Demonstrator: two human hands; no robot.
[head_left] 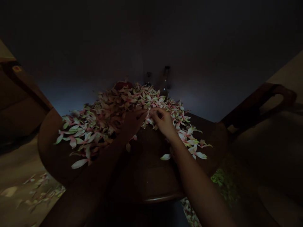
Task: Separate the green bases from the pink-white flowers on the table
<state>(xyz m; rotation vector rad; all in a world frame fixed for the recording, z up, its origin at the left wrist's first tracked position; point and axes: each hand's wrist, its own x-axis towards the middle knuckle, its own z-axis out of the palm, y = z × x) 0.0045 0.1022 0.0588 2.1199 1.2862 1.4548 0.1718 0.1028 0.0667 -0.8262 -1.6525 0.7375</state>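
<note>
Pink-edged cream petals crowd against the right hand (163, 122), whose thumb and forefinger are drawn together in a tight pinch at the near side of the heap, seemingly on one blossom (151, 111), while its other fingers curl in loosely below. The left hand (133, 123) lies in deep shadow just beside it, its fingers stretched out flat toward the same spot; whether they grip anything is too dark to tell. Petals this thin and waxy bruise easily, so a light hold at the narrow base of a blossom would suit them better than a squeeze across the soft tips. The pile of flowers (118, 108) sits on a round table of dark polished wood (151, 176), spreading in a loose, uneven drift of slender, pointed petals with green-tinged bases. A few lie apart near the table's edge. Behind the heap stand a glass bottle (166, 80) and a smaller glass object (148, 78), both dim, with something red (123, 84) at the pile's far end. More flowers (39, 192) lie scattered on the floor at lower left, a green patch (223, 179) shows below the table at right, and a wooden chair (258, 110) stands beyond it.
</note>
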